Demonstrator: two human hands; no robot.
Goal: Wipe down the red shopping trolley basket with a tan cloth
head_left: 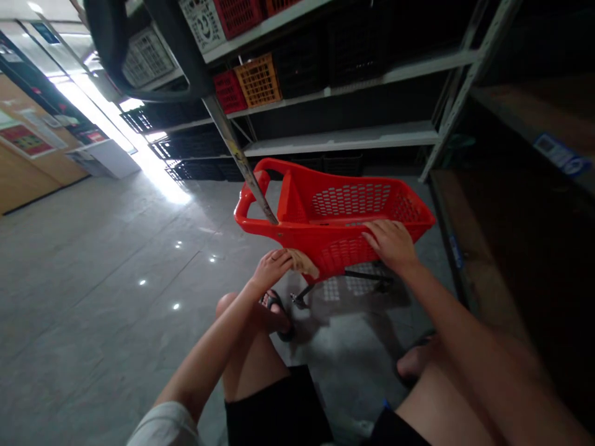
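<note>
A small red plastic shopping cart (297,232) with perforated basket sides stands on the floor in front of me, on dark legs with casters. My left hand (274,265) presses a beige cloth (304,264) against the lower near side of the cart, fingers closed over it. My right hand (393,241) grips the near top rim toward the cart's right end, its fingers bent over the edge. A scuffed metal pole (239,158) rises from the cart's left part, topped by a dark loop-shaped frame (186,49). The basket interior shows no goods.
Behind the cart, a metal shelf rack (344,137) bears red, white and black crates and an orange crate (259,80). At right stands a dark shelf unit (493,248). Grey tiled floor (116,297) spreads left, toward a white counter (106,155) and bright doorway.
</note>
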